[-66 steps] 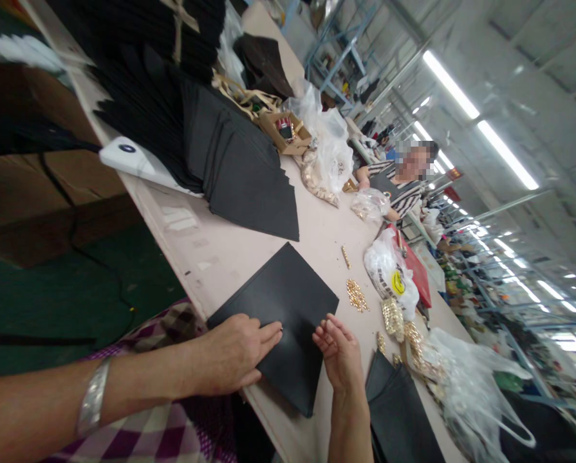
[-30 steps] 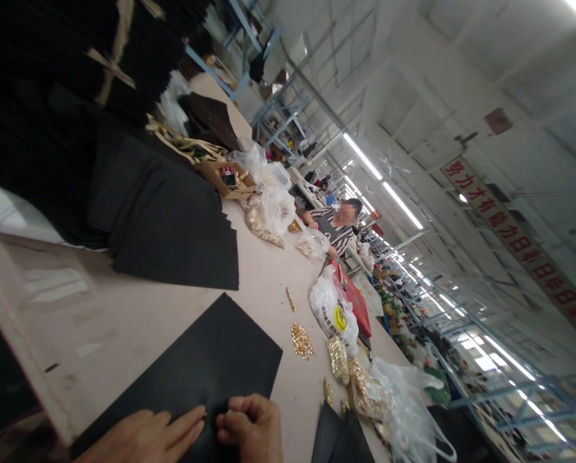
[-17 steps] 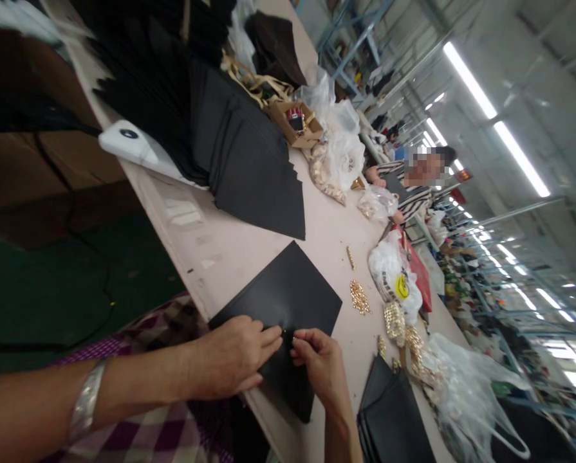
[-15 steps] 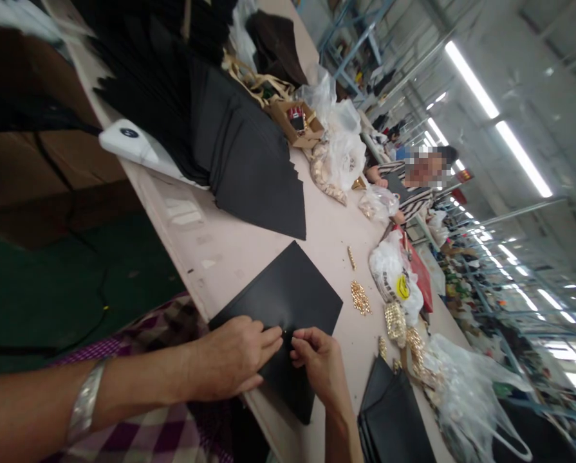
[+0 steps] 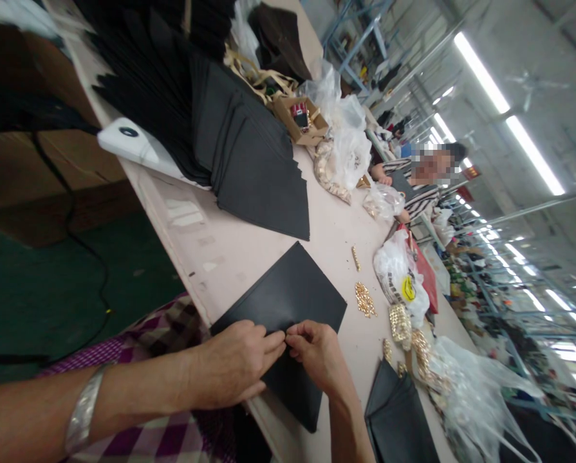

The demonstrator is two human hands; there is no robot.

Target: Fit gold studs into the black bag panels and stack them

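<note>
A flat black panel (image 5: 292, 283) lies near the table's front edge. My left hand (image 5: 239, 360) rests on it with fingers stretched to the right, the fingertips near the panel's middle. Right beside them, my right hand (image 5: 316, 354) is pinched at the same spot; anything between its fingertips is too small to make out. A loose pile of small gold pieces (image 5: 365, 300) sits on the table beyond the panel, with a short gold row (image 5: 355, 258) near it.
Stacked black panels (image 5: 263, 173) fan out beside a white device (image 5: 138, 145). More black panels (image 5: 398, 418) lie at the lower right. Plastic bags (image 5: 398, 270), a small cardboard box (image 5: 301, 122) and a person (image 5: 418, 183) are across the table (image 5: 249, 257).
My right hand has moved slightly left, and its pinched fingertips now meet my left fingertips. The small bright spot between them is now hidden. The view has shifted a little.
</note>
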